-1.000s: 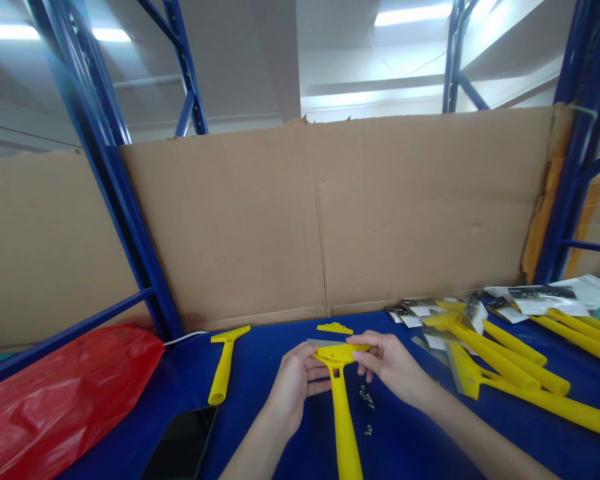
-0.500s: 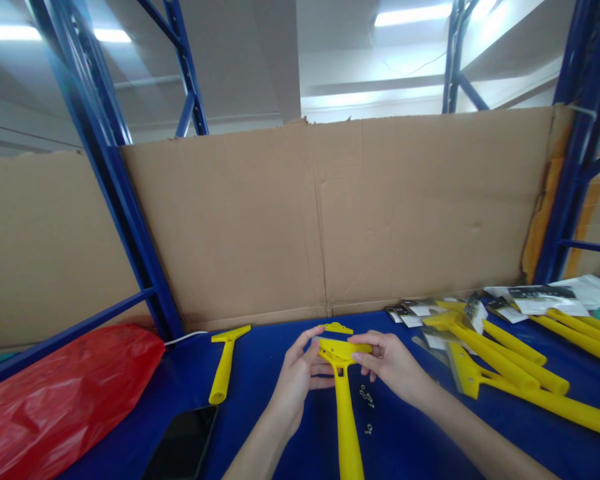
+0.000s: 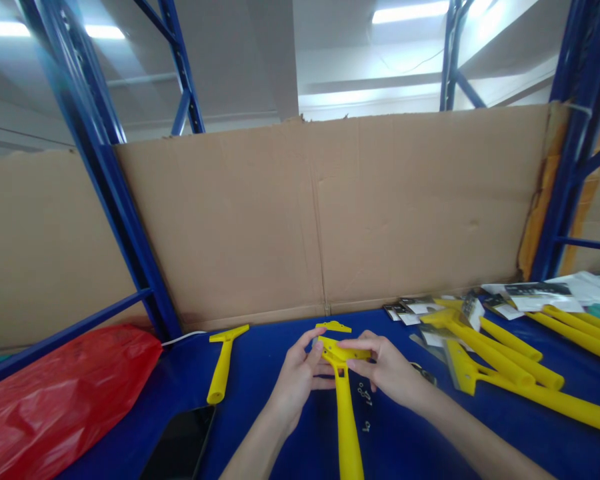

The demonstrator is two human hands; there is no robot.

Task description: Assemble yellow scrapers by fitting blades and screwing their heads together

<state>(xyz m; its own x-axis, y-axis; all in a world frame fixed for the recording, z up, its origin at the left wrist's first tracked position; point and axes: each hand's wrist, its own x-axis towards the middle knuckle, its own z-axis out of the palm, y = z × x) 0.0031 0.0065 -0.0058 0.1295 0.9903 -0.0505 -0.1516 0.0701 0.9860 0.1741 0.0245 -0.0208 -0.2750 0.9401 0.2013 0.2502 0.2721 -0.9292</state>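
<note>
My left hand (image 3: 296,380) and right hand (image 3: 387,367) are both clamped on the scraper (image 3: 349,420) at its head, handle towards me. Best to pinch evenly and hold it level, clear of the strip (image 3: 335,327) just beyond and the metal bits (image 3: 367,398) beside the handle.

No wording, brand or number can be read. Dark labels with pale marks (image 3: 537,291) stand on the packets (image 3: 573,305) at the right rear of the counter (image 3: 257,367), their print too small and blurred to make out. The small black-and-white labels (image 3: 409,309) farther left and the crumpled greyish label (image 3: 473,311) between them are equally illegible.
</note>
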